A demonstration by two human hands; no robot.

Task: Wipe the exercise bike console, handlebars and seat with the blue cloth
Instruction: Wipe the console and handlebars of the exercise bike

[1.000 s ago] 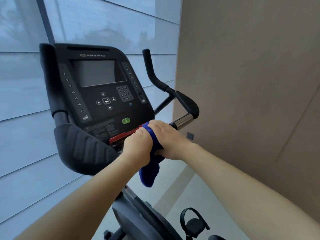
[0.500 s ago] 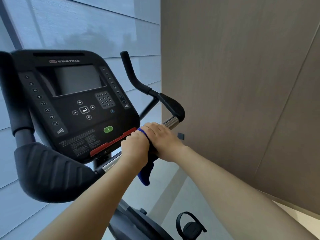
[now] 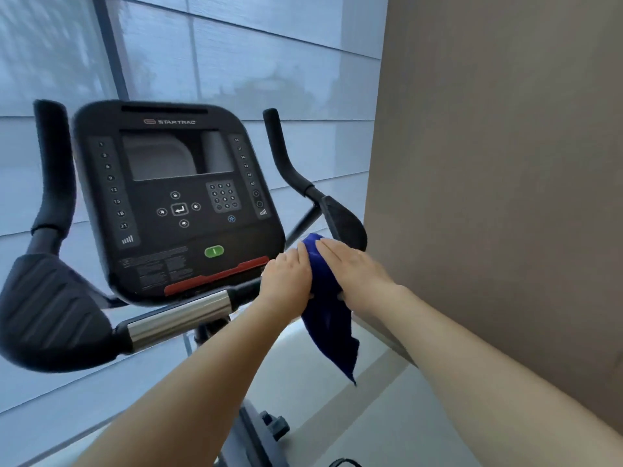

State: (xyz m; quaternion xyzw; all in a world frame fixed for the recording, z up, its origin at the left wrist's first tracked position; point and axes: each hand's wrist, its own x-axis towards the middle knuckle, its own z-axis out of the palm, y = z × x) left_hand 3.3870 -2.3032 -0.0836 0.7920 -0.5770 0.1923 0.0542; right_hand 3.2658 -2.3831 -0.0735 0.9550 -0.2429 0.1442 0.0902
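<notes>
The left hand [image 3: 286, 281] curls over the blue cloth [image 3: 325, 298], and the right hand [image 3: 354, 267] lies across it with the thumb tucked under. Both grasp the cloth, which is wrapped on the bar of the right handlebar [image 3: 286, 163], just beside the console [image 3: 175, 197]'s lower corner, with a tail hanging free. This looks like the handlebar wipe. The next move probably calls for sliding the cloth outward over the black pad [image 3: 347, 224] and up the grip. The seat is out of view.
</notes>
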